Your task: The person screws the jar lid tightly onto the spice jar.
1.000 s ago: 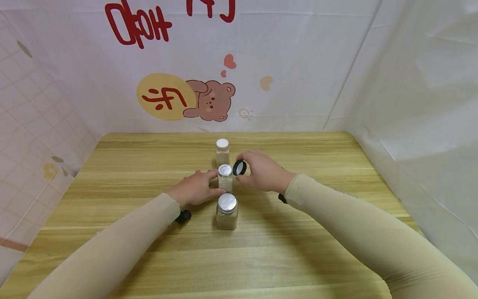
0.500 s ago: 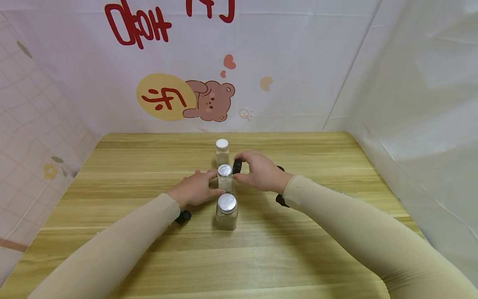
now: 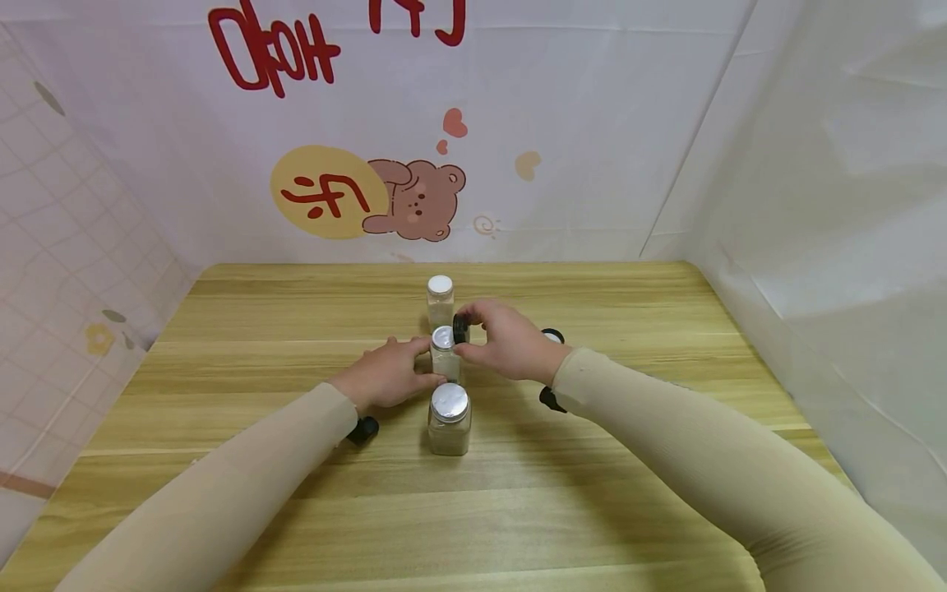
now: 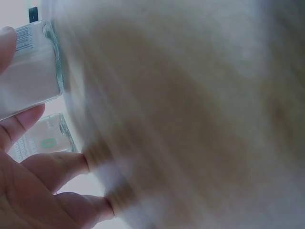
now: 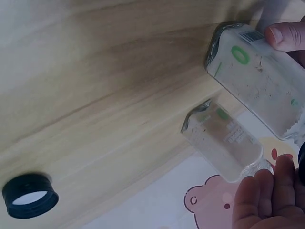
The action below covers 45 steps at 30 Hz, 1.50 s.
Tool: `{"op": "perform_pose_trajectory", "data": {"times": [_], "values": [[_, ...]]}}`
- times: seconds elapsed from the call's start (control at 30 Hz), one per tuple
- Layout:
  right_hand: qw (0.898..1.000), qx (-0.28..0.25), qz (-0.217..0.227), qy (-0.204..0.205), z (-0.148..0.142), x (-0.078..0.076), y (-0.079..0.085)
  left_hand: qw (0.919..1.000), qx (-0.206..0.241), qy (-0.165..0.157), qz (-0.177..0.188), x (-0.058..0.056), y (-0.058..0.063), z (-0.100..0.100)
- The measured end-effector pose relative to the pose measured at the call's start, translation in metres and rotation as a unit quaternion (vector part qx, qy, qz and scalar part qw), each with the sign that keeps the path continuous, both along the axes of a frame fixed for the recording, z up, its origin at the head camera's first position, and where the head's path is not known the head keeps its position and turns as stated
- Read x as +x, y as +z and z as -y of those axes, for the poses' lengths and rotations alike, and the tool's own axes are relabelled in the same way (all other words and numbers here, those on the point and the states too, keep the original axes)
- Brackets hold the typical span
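Three square glass jars stand in a row, each filled with pale contents: a far jar [image 3: 440,306], a middle jar [image 3: 445,363] and a larger front jar [image 3: 450,427]. Silvery seals top the middle and front ones; the far one's top looks white. My left hand [image 3: 386,374] holds the middle jar from the left between thumb and fingers. In the left wrist view that glass jar [image 4: 31,76] shows a barcode label. My right hand [image 3: 509,339] pinches a black lid [image 3: 460,329], tilted on edge at the right rim of the middle jar's top.
Another black lid [image 3: 552,335] lies on the wooden table [image 3: 592,510] behind my right wrist; its white inside [image 5: 29,198] shows in the right wrist view. Dark wrist gear [image 3: 362,430] sits under my left cuff. A printed white wall covering [image 3: 592,123] rises behind the table.
My right hand has moved slightly left, bringing the black lid from beside the middle jar to its top rim and turning it. The lid on the table has come into sight. My left hand stays put.
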State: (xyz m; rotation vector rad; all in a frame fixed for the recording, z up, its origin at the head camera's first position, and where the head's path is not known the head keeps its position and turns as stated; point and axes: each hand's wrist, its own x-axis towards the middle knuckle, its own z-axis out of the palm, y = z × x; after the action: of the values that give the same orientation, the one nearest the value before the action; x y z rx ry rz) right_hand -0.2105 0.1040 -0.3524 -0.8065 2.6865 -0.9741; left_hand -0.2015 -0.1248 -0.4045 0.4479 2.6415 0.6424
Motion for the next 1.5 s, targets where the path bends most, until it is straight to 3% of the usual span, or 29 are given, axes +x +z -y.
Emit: {"op": "perform_pose_trajectory", "data": {"times": [0.63, 1.5], "values": [[0.999, -0.020, -0.005, 0.028, 0.006, -0.003, -0.006, 0.9999, -0.008, -0.003, -0.005, 0.001, 0.001, 0.000], [0.998, 0.013, -0.050, 0.044, 0.011, -0.002, -0.009, 0.9997, -0.006, -0.014, -0.020, 0.002, 0.000, 0.002]]}}
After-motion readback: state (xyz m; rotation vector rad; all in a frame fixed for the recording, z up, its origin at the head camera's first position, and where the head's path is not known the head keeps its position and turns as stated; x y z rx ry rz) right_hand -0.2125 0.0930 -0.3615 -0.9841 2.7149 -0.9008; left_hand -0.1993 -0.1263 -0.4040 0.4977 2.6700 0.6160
